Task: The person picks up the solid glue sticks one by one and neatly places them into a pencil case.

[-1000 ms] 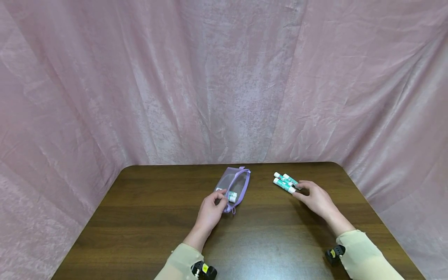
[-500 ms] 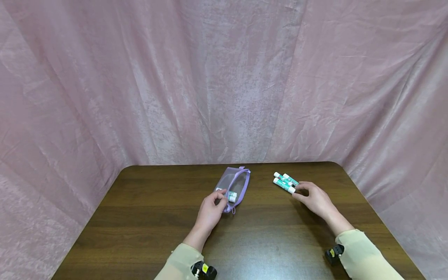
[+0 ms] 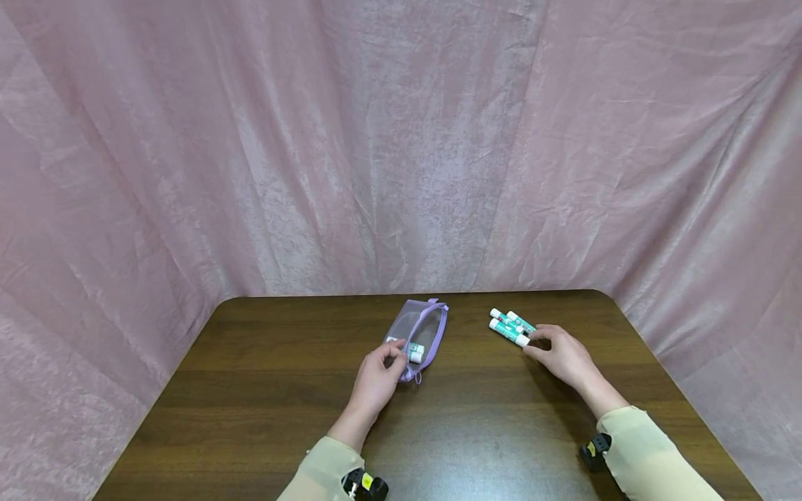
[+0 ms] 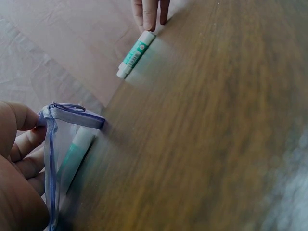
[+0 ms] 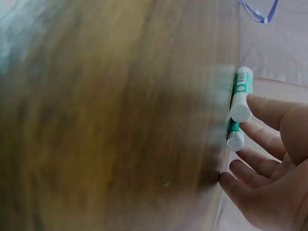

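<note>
On the table's left-centre part lies a purple mesh zip pouch (image 3: 404,316), its zipped mouth gaping to the right. My left hand (image 3: 379,372) pinches the pouch's near edge between thumb and forefinger; the other fingers curl behind the mesh in the left wrist view. Through the mesh shows a green-and-white glue stick (image 4: 76,151). Three more glue sticks lie in a slanting cluster to the right. My right hand (image 3: 567,355) pinches the white-capped end of the nearest glue stick (image 3: 506,332), thumb and forefinger on either side. A second glue stick (image 5: 235,139) sits just beyond it, by the fingertips.
The brown wooden table (image 3: 313,445) has rounded far corners, with a pink velvet curtain (image 3: 401,153) hanging behind it. A ring-shaped zipper pull (image 3: 418,377) sticks out at the pouch's near end. Bare wood separates the pouch from the loose sticks.
Hardly anything differs. My right forearm has shifted slightly left, while both hands stay at the pouch and the glue sticks.
</note>
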Action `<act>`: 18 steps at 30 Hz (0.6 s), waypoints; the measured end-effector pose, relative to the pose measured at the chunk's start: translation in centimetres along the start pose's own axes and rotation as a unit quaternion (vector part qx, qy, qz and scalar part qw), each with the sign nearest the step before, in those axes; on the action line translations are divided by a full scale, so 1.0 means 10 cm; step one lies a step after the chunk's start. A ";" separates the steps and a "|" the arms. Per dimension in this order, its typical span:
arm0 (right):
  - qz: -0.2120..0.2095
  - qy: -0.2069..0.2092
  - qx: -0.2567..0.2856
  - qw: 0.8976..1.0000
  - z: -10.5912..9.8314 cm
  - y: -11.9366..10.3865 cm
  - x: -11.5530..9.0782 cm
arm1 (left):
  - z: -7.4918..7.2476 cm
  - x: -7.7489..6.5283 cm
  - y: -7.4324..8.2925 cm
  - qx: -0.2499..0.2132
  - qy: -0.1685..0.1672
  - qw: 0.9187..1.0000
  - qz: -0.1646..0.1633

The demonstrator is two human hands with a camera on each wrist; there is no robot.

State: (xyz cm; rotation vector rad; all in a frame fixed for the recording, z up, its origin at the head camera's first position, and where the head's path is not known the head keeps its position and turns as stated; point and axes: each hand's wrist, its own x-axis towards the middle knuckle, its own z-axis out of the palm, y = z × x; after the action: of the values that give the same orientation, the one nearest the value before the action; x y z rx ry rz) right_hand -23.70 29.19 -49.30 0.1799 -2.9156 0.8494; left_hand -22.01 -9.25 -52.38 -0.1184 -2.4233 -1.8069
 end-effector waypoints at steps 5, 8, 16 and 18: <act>-0.001 0.004 -0.011 1.000 0.02 0.02 0.02 | 0.00 0.00 0.01 0.001 0.000 1.000 0.000; 0.001 0.002 -0.019 1.000 0.03 0.02 0.03 | 0.00 -0.01 0.01 0.002 0.000 1.000 0.002; 0.011 -0.003 -0.029 1.000 0.04 0.02 0.05 | 0.00 0.00 -0.01 0.000 0.001 1.000 0.004; 0.012 -0.004 -0.030 0.999 0.04 0.02 0.05 | 0.00 0.00 -0.01 0.000 0.002 1.000 0.005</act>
State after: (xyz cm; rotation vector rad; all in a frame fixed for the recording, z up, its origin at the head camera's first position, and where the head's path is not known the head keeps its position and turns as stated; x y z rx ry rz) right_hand -24.22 29.08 -49.65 0.1423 -2.9514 0.7659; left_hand -22.01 -9.28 -52.52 -0.1263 -2.4173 -1.8007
